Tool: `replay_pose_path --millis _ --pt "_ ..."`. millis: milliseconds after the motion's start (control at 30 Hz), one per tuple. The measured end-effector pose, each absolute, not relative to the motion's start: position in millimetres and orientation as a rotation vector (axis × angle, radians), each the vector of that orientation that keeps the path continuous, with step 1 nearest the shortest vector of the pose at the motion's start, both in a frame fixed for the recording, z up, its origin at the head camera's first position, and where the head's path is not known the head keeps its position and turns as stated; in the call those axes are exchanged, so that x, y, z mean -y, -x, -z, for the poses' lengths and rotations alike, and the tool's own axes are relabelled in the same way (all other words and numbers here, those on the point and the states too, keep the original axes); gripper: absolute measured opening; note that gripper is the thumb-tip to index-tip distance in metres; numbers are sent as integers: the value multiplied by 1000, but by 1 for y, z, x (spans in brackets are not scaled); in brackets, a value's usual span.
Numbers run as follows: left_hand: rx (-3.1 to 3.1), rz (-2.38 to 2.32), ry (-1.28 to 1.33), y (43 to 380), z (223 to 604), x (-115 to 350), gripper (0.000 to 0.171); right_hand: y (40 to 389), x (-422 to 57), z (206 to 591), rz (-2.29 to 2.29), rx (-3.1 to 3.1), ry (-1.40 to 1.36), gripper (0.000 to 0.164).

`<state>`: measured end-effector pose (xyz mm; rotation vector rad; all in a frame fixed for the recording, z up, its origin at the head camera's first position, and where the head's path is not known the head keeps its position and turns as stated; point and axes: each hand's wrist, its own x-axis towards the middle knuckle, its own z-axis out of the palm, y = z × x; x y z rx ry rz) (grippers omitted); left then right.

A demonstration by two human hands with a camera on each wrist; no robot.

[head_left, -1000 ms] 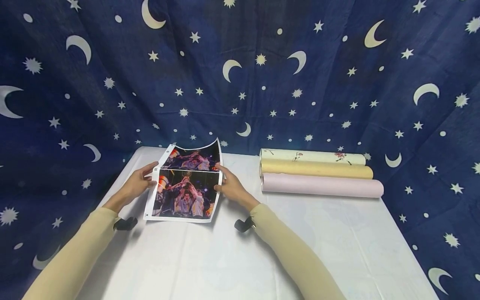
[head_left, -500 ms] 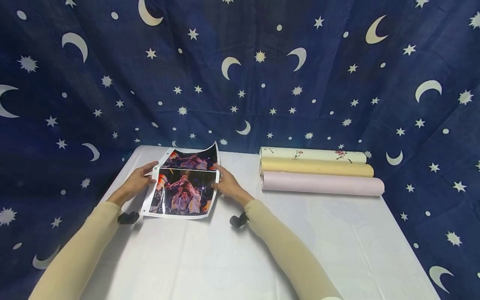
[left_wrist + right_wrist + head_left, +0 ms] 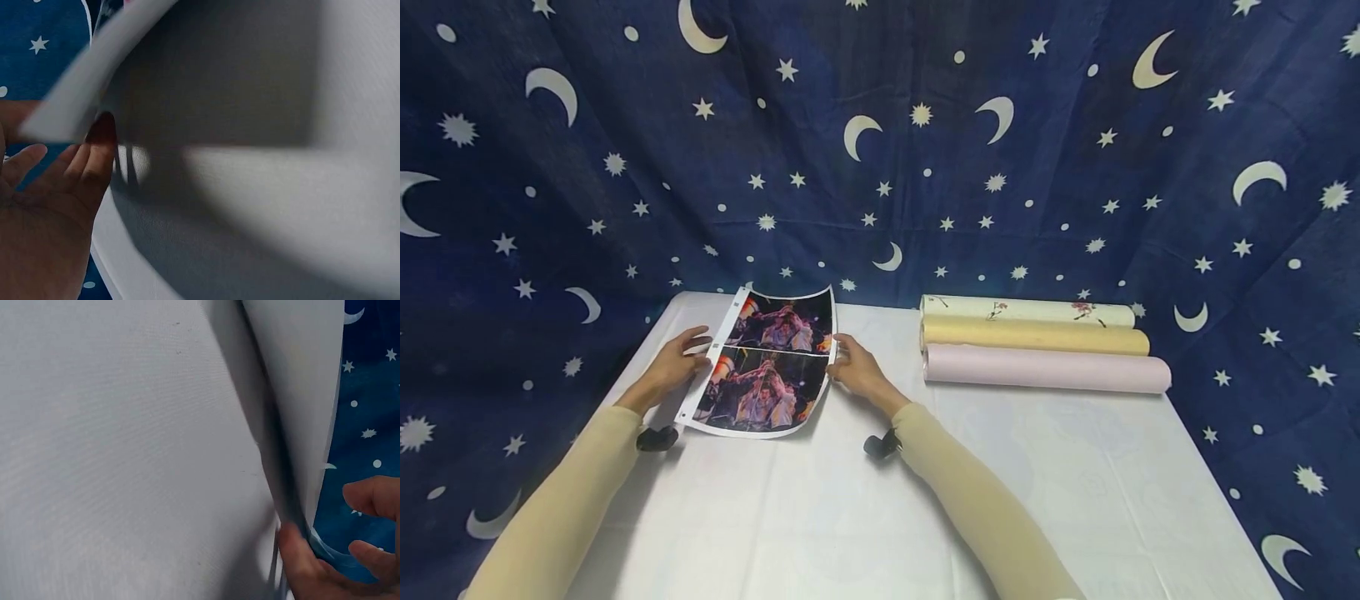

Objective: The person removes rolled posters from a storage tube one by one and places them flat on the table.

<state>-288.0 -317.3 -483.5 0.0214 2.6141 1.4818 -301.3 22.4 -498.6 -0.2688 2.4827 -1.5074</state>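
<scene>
A white-bordered photo print (image 3: 765,392) with two similar pictures, one above the other, is at the left of the table in the head view. It bows, its edges lifted from the cloth. My left hand (image 3: 672,368) holds the print's left edge between thumb and fingers; the left wrist view shows the pale underside of the print (image 3: 75,94) at the fingers. On the opposite side my right hand (image 3: 861,373) pinches the right edge. In the right wrist view the thumb of that hand (image 3: 325,569) meets the print's edge, while other fingers stand apart from it.
Three rolls lie side by side at the back right: a flowered cream roll (image 3: 1030,310), a yellow roll (image 3: 1037,335) and a pale pink roll (image 3: 1045,368). White cloth covers the table (image 3: 850,517). A dark blue curtain (image 3: 805,150) with moons and stars hangs behind.
The print has tilted and its near edge has swung slightly left; its upper picture shows more fully. Both hands keep to its sides, the right having shifted a little.
</scene>
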Motion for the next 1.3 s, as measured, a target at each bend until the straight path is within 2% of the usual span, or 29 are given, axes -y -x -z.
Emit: replay_pose_path --millis 200,567,900,1300 --pt "-2626 -1508 5 281 483 324 65 292 -31 488 1478 -2517 297 63" --pt "-2671 -1607 -56 264 462 318 62 274 -48 472 1576 -2475 417 61" --pt "-2716 -1621 -151 252 445 292 55 256 -69 459 1625 -2466 470 58" --pt "-2623 -1727 -263 239 421 254 56 241 -90 448 1692 -2433 478 58"
